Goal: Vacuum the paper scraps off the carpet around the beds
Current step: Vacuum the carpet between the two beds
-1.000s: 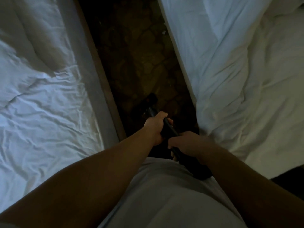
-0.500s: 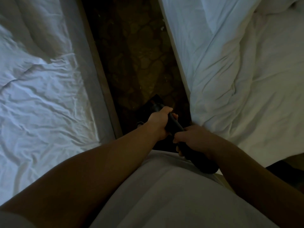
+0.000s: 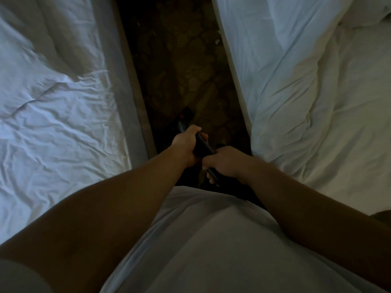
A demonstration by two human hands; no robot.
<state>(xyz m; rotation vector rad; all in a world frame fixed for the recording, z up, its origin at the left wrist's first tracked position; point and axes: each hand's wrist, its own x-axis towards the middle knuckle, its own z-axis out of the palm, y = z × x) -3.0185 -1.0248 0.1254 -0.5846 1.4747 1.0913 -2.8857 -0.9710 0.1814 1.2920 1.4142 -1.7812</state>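
both hands grip the vacuum handle [image 3: 203, 148] over the carpet [image 3: 186, 66]: left hand [image 3: 186, 144] ahead, right hand [image 3: 224, 163] behind; a paper scrap [image 3: 217, 41] lies farther up.

both arms out front, angling down and inward to meet at centre. left arm [image 3: 127, 199] runs in bare from the lower left, wrist straight, and the left grip [image 3: 186, 144] is wrapped round the dark vacuum wand [image 3: 204, 148], fingertips [image 3: 204, 136] curling over its far side. right arm [image 3: 296, 197] comes in from the lower right, elbow bent. right grip [image 3: 225, 163] clamps the same wand just behind the left, knuckles up, nearer the body, the two almost touching.
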